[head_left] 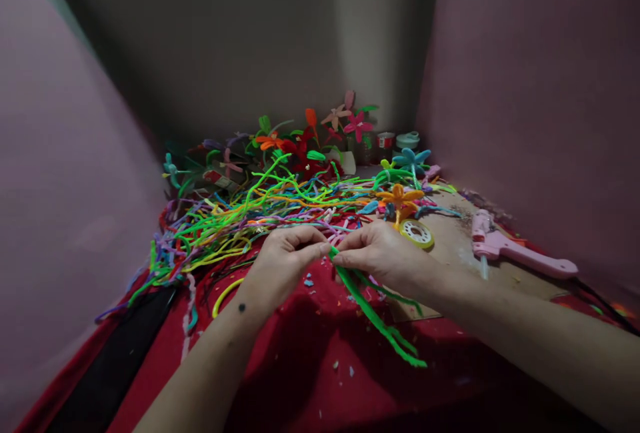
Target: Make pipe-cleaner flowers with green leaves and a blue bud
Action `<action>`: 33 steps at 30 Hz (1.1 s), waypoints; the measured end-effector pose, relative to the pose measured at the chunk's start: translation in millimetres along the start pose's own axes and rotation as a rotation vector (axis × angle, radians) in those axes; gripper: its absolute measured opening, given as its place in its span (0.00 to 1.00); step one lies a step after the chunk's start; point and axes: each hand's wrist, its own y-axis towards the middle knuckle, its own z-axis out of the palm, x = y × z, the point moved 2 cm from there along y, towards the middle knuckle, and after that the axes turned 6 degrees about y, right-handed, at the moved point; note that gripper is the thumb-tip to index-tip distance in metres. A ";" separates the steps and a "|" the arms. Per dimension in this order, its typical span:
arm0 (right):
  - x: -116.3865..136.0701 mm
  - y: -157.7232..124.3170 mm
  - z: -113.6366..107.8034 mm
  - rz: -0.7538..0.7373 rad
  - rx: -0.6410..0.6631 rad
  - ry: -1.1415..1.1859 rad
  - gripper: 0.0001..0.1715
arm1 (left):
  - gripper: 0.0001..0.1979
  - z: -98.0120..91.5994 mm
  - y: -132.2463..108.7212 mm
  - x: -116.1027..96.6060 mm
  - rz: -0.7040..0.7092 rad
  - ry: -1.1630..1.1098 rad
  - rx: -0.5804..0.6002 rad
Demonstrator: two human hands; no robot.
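Together, left hand (285, 256), right hand (377, 256) pinching green pipe cleaners (373, 309), no legible writing

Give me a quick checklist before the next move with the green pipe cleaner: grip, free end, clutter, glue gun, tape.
1. Both hands on the piece: left hand and right hand pinch the green pipe cleaner at its upper end. Ok.
2. Free end clear: it trails toward the person over the red cloth, nothing lying on it. Ok.
3. Loose pile of pipe cleaners away from the fingers: it lies right behind the left hand. Not ok.
4. Pink glue gun clear of the hands: it lies to the right, apart from them. Ok.
5. Glue gun hot or not: cannot tell.
6. Tape roll within reach: just beyond the right hand. Ok.
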 end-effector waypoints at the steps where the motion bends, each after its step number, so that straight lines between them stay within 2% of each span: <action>1: 0.5 0.1 0.3 -0.009 -0.001 0.019 0.11 | 0.08 1.2 0.0 1.3 -0.023 -0.080 0.021; 4: 1.9 0.0 0.7 -0.028 -0.005 0.048 0.12 | 0.09 4.6 0.9 5.1 -0.050 -0.222 0.030; 9: 1.3 -2.1 3.9 -0.029 -0.034 0.146 0.16 | 0.08 10.3 2.6 7.6 -0.035 -0.233 -0.006; 13: -9.0 -1.7 12.8 0.109 0.016 0.405 0.10 | 0.07 13.0 0.9 4.3 -0.019 -0.163 -0.092; 17: -18.8 -0.5 18.0 0.218 0.079 0.635 0.09 | 0.06 13.0 -1.0 0.8 0.014 -0.125 -0.165; 22: -18.6 -1.5 17.0 0.227 0.147 0.676 0.09 | 0.07 14.6 2.1 6.1 -0.074 -0.444 -0.001; 24: -18.0 -2.0 17.2 0.233 0.146 0.677 0.09 | 0.08 15.7 3.4 9.1 -0.093 -0.502 0.032; 27: -19.4 -2.3 19.1 0.275 0.138 0.669 0.09 | 0.10 15.7 4.5 11.8 -0.080 -0.368 -0.035; 31: -26.3 -2.9 21.9 0.392 0.151 0.614 0.12 | 0.09 9.2 5.1 11.5 0.002 0.108 -0.325; 33: -28.9 -3.3 21.9 0.418 0.162 0.595 0.13 | 0.10 6.2 6.7 12.3 0.016 0.194 -0.392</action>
